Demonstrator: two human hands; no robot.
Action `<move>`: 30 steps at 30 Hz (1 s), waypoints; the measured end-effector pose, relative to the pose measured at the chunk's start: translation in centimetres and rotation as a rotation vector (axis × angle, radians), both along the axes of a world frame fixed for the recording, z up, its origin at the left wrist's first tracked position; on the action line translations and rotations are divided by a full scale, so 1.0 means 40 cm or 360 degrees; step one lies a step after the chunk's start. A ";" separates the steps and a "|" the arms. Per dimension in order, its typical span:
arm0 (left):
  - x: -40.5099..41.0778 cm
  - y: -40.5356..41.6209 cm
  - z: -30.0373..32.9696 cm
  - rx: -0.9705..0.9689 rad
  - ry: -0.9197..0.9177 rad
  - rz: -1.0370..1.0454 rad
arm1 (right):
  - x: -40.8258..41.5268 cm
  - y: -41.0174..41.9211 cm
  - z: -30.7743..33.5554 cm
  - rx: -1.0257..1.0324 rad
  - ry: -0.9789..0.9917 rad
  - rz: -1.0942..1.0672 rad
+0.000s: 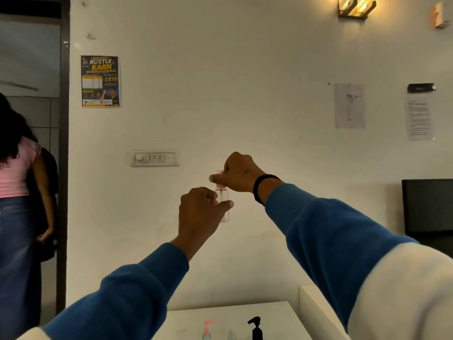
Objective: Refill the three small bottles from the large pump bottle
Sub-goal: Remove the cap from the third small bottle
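Two hands (220, 192) grip one small bottle (224, 204).

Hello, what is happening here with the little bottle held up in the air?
A person in blue sleeves holds a small clear bottle up in front of the wall. The left hand grips its body, and the right hand pinches its pink pump top, as if to unscrew or tighten it; which one cannot be told. Below, on the white table, stand another pink-topped small bottle and the black pump bottle.
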State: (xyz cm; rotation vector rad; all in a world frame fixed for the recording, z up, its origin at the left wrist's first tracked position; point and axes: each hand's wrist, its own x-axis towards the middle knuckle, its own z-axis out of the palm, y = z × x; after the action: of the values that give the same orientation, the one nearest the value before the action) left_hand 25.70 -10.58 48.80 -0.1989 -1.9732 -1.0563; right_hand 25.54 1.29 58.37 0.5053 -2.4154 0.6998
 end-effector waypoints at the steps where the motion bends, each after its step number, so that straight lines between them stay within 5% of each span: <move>1: 0.001 0.002 -0.001 -0.0002 -0.0003 -0.0001 | 0.002 0.003 -0.003 0.0001 -0.0002 0.0005; 8: -0.001 0.003 -0.018 -0.0019 -0.0009 0.0026 | 0.024 0.005 -0.009 0.0011 -0.0162 0.0119; 30: -0.006 -0.014 -0.047 -0.0031 -0.0022 0.0057 | 0.019 -0.026 -0.019 0.0263 0.0022 0.0084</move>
State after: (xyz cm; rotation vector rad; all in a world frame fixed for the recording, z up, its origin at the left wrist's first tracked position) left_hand 25.45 -11.13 46.93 -0.1666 -1.9926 -1.0186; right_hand 26.32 0.24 57.60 0.6406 -2.4667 0.5190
